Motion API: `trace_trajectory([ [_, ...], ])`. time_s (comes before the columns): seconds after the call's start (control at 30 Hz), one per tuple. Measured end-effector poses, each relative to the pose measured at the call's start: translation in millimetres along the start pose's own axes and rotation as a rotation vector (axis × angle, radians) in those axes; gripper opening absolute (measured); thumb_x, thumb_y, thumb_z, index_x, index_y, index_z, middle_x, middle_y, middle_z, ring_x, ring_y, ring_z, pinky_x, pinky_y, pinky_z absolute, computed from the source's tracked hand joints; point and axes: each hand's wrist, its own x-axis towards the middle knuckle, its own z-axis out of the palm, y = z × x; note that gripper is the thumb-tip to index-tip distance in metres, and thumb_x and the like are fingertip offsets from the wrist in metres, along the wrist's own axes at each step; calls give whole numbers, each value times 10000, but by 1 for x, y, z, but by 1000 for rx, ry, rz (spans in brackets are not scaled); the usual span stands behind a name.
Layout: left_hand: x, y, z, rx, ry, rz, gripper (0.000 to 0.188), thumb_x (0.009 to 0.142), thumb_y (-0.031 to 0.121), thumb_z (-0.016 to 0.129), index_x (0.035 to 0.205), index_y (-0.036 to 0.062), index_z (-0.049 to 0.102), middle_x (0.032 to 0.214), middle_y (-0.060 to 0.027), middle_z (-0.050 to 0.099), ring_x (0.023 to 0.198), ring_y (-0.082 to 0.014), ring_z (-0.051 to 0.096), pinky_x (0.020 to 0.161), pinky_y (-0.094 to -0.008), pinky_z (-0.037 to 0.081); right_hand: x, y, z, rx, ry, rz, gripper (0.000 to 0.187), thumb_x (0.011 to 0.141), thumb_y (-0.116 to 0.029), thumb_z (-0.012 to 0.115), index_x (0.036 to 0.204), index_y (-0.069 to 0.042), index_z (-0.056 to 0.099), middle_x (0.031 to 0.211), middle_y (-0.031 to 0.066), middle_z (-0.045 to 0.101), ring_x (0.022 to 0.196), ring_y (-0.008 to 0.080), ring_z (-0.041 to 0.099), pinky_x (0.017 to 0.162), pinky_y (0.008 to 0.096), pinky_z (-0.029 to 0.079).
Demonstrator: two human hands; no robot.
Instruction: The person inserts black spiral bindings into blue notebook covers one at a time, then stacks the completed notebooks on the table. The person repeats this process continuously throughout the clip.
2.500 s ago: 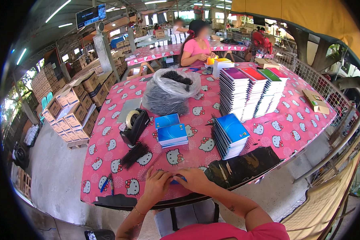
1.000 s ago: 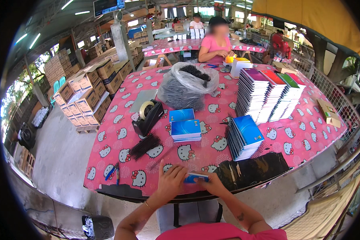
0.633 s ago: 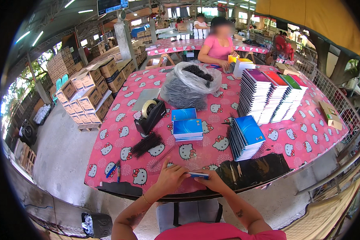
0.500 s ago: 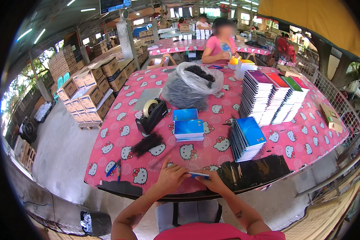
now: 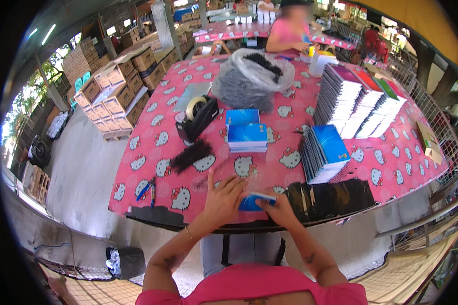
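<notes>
A small blue-covered notebook (image 5: pixel 251 202) lies low over the near table edge, with my right hand (image 5: pixel 281 209) closed on its right side, thumb on the cover. At the notebook's left edge is my left hand (image 5: pixel 223 198), its fingers stretched out flat and the thumb apart. Beyond my hands sits a short stack of blue notebooks (image 5: pixel 247 138). A taller stack of blue spiral-bound notebooks (image 5: pixel 324 152) stands to the right. Left of the middle lies a bundle of black spiral coils (image 5: pixel 191 156). Two pen-like tools (image 5: pixel 148 190), one of them blue, lie near the front left.
A black tape dispenser (image 5: pixel 197 121) stands behind the coils, beside a clear plastic bag (image 5: pixel 247 81) of black coils. Tall stacks of spiral notebooks (image 5: pixel 353 104) rise at the right. Across the pink table (image 5: pixel 163 109) a person (image 5: pixel 289 33) handles something. Cartons (image 5: pixel 109 104) stand at left.
The notebook, seen nearly edge-on before, now shows its blue cover. My left fingers have straightened out flat beside it, while my right hand keeps its hold. The whole view has tilted downward.
</notes>
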Motion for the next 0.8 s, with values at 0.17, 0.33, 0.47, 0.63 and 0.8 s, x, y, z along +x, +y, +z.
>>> trace_trajectory([
  [0.17, 12, -10, -18, -126, -32, 75, 145, 913, 243, 682, 976, 113, 672, 926, -34, 695, 897, -222, 693, 1176, -617, 169, 10, -24, -5, 13, -43, 5, 269, 936, -37, 653, 1202, -14, 689, 950, 62, 711, 877, 110, 618, 802, 289, 502],
  [0.33, 15, -11, -22, -72, -46, 117, 158, 901, 250, 701, 978, 117, 666, 920, -41, 685, 878, -223, 689, 1175, -602, 190, 10, -20, -6, 18, -58, -10, 262, 944, -48, 647, 1201, -12, 687, 923, 41, 704, 832, 94, 606, 766, 282, 503],
  [0.47, 24, -14, -34, -240, -186, -4, 175, 908, 254, 701, 1009, 113, 683, 921, -53, 695, 852, -245, 686, 1173, -595, 197, 11, -30, -7, 176, -54, 150, 259, 922, -88, 691, 1168, -6, 697, 914, 20, 693, 799, 80, 595, 724, 258, 493],
  [0.63, 32, -38, -38, -466, -394, -38, 174, 933, 258, 668, 977, 95, 713, 887, -61, 715, 832, -257, 690, 1148, -565, 245, 9, -25, -11, 167, -88, 217, 236, 930, -120, 677, 1129, 6, 694, 865, 18, 664, 787, 82, 585, 725, 267, 491],
  [0.8, 25, -34, -25, -399, -320, 36, 156, 921, 238, 677, 965, 92, 712, 884, -52, 715, 827, -256, 685, 1109, -533, 303, 10, -23, -10, 171, -104, 183, 235, 931, -127, 664, 1123, 6, 692, 890, 18, 665, 819, 87, 593, 751, 275, 492],
])
